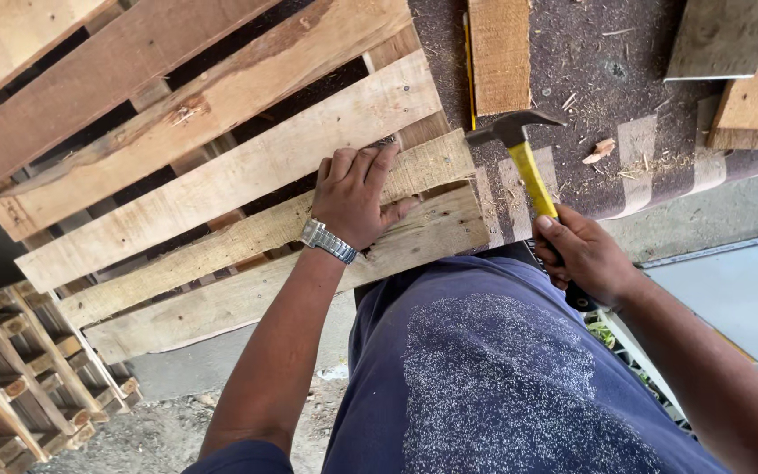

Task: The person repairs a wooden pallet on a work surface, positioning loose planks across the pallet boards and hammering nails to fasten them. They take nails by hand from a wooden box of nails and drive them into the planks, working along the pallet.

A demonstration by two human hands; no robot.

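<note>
On the pallet, left hand presses flat, fingers spread; right hand fingers grip the hammer.

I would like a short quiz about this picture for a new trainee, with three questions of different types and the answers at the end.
1. True or false: the right hand holds a hammer with a yellow handle.
2. What does the left hand rest on? A) a loose board on the carpet B) the slats of the pallet C) the hammer head
3. Fill in: on the left wrist there is a metal ____.

Key
1. True.
2. B. The palm lies flat on the slats, fingers spread forward.
3. Watch.
</note>
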